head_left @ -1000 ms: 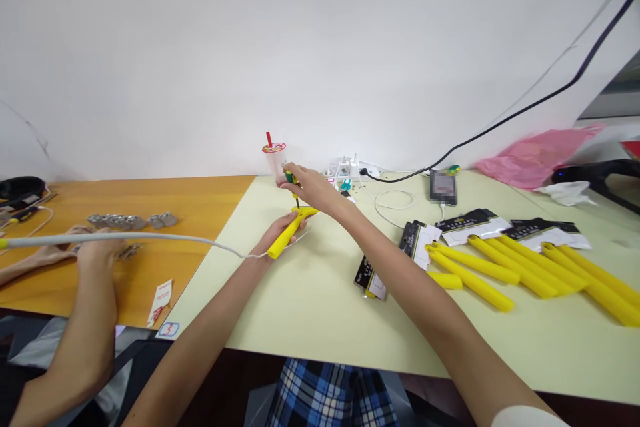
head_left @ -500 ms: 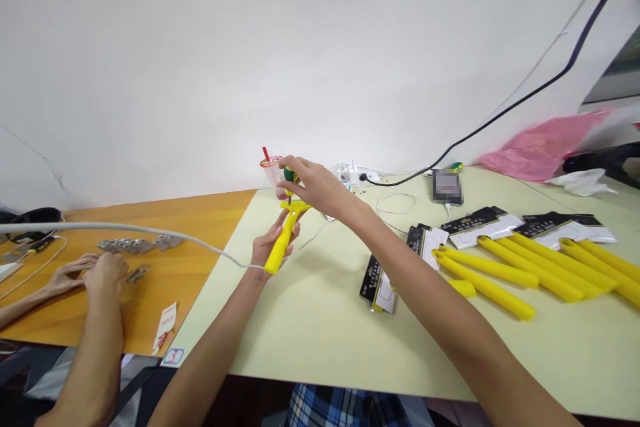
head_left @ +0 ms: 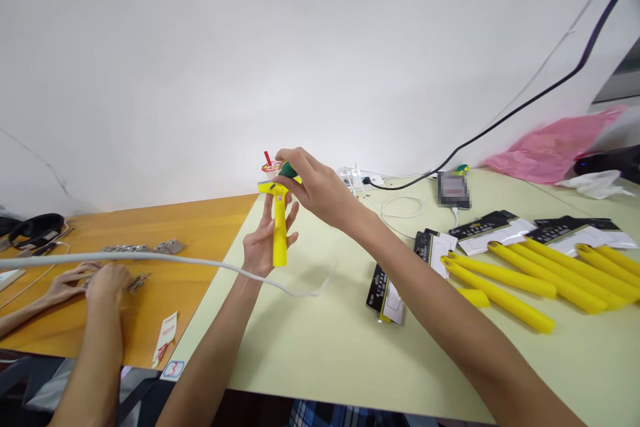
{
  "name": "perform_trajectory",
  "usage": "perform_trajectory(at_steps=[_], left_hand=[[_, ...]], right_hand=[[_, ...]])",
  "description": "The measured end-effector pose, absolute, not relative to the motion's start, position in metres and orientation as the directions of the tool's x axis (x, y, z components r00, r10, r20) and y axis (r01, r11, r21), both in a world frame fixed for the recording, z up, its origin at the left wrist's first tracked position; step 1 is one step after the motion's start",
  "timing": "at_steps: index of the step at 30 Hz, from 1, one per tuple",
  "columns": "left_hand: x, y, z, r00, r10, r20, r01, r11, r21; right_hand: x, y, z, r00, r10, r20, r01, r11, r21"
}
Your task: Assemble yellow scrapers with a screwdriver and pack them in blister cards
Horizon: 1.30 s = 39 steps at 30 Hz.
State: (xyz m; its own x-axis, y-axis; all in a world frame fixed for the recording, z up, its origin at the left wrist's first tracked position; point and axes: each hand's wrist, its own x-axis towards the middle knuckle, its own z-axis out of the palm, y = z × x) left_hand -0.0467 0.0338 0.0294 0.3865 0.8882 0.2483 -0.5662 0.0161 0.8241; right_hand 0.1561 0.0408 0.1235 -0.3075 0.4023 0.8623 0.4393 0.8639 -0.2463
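My left hand (head_left: 259, 250) holds a yellow scraper (head_left: 280, 237) upright above the table, its wide head at the top and the handle pointing down. Some of the fingers show behind the handle. Closed around the green handle of a screwdriver (head_left: 287, 170) is my right hand (head_left: 320, 192), just over the scraper's head. The screwdriver slants down to the left, and its short dark shaft lies close to the head. Whether the tip touches the scraper, I cannot tell. A cup with a red straw (head_left: 270, 165) stands behind, partly covered by the right hand.
Several yellow handles (head_left: 505, 297) and black-and-white packages (head_left: 493, 230) lie on the right. A phone-like device (head_left: 454, 189) and a power strip (head_left: 373, 180) sit by the wall. Across the front hangs a white cable (head_left: 200, 261). A co-worker's hands (head_left: 103, 280) handle metal parts at left.
The scraper has turned from slanting to nearly upright, with its head now further left. The screwdriver has tipped from nearly vertical to a slant. The view has shifted slightly.
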Motion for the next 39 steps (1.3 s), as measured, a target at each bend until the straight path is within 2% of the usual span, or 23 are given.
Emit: perform_trajectory(at_steps=[5, 9, 13, 16, 18, 21, 24, 26, 29, 34, 39], left_hand=[[-0.025, 0.043, 0.061, 0.271, 0.934, 0.234, -0.528, -0.059, 0.847], [-0.013, 0.05, 0.067, 0.202, 0.949, 0.242, -0.471, -0.122, 0.873], [-0.015, 0.05, 0.043, 0.156, 0.975, 0.161, -0.424, -0.081, 0.902], [-0.022, 0.045, 0.014, 0.157, 0.986, 0.051, -0.392, 0.015, 0.92], [-0.024, 0.043, -0.004, 0.174, 0.984, -0.026, -0.387, 0.092, 0.917], [-0.024, 0.043, -0.022, 0.19, 0.975, -0.119, -0.409, 0.188, 0.893], [-0.023, 0.045, -0.029, 0.207, 0.964, -0.168, -0.47, 0.248, 0.847], [-0.025, 0.047, -0.03, 0.223, 0.959, -0.173, -0.518, 0.267, 0.813], [-0.028, 0.049, -0.029, 0.236, 0.956, -0.176, -0.559, 0.281, 0.78], [-0.029, 0.049, -0.032, 0.222, 0.957, -0.187, -0.525, 0.278, 0.805], [-0.026, 0.045, -0.034, 0.252, 0.953, -0.171, -0.454, 0.272, 0.849]], right_hand=[[0.168, 0.036, 0.134, -0.261, 0.444, 0.857, 0.418, 0.852, -0.314], [0.175, 0.044, 0.131, -0.22, 0.462, 0.859, 0.367, 0.855, -0.366], [0.178, 0.059, 0.118, -0.316, 0.466, 0.826, 0.255, 0.881, -0.399], [0.177, 0.071, 0.107, -0.428, 0.494, 0.757, 0.213, 0.869, -0.447], [0.175, 0.077, 0.1, -0.504, 0.507, 0.699, 0.241, 0.86, -0.45], [0.169, 0.085, 0.089, -0.583, 0.519, 0.625, 0.351, 0.855, -0.382], [0.164, 0.09, 0.077, -0.593, 0.575, 0.564, 0.496, 0.813, -0.307], [0.163, 0.093, 0.069, -0.562, 0.626, 0.541, 0.562, 0.769, -0.305], [0.162, 0.1, 0.057, -0.533, 0.646, 0.546, 0.533, 0.758, -0.377], [0.161, 0.104, 0.051, -0.544, 0.579, 0.608, 0.348, 0.814, -0.465], [0.157, 0.095, 0.059, -0.483, 0.623, 0.615, 0.454, 0.779, -0.433]])
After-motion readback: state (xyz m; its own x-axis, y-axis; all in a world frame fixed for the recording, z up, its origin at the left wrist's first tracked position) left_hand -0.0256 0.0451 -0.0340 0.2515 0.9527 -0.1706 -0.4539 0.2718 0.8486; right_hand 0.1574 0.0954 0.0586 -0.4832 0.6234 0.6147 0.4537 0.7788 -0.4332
